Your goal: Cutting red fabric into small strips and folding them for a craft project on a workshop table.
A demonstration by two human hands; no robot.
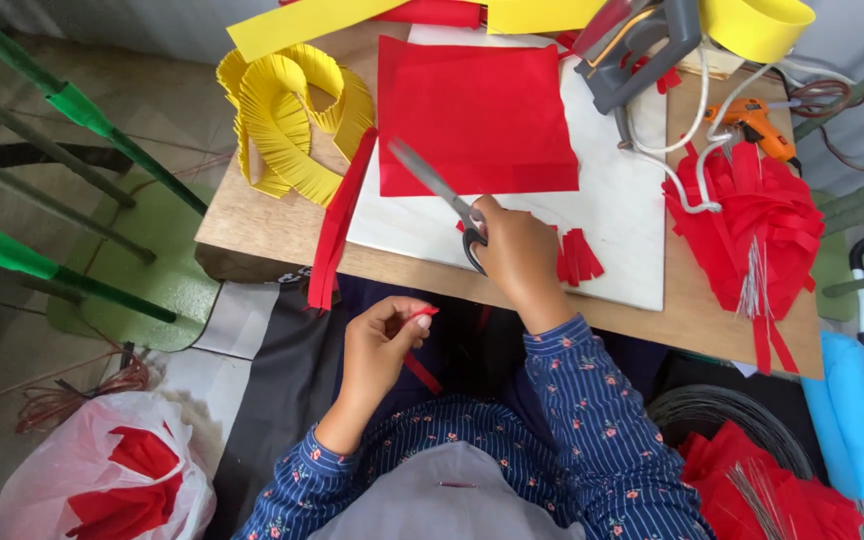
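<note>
My right hand (518, 252) grips the black handles of a pair of scissors (439, 190), blades shut and pointing up-left over the edge of a red paper sheet (477, 115) on a white board (612, 215). My left hand (382, 340) hovers below the table edge, pinching a small red paper strip (424, 314) between thumb and fingers. Short red cut strips (577, 257) lie just right of my right hand. A long folded red strip (340, 222) hangs over the table's front edge.
Folded yellow paper strips (287, 120) lie at the table's left. A heap of red fringed paper (757, 225), an orange glue gun (757, 125) and a grey tool (642, 45) sit at the right. Green poles (72, 105) stand left. A plastic bag (102, 480) and blue paper roll (862, 410) flank me.
</note>
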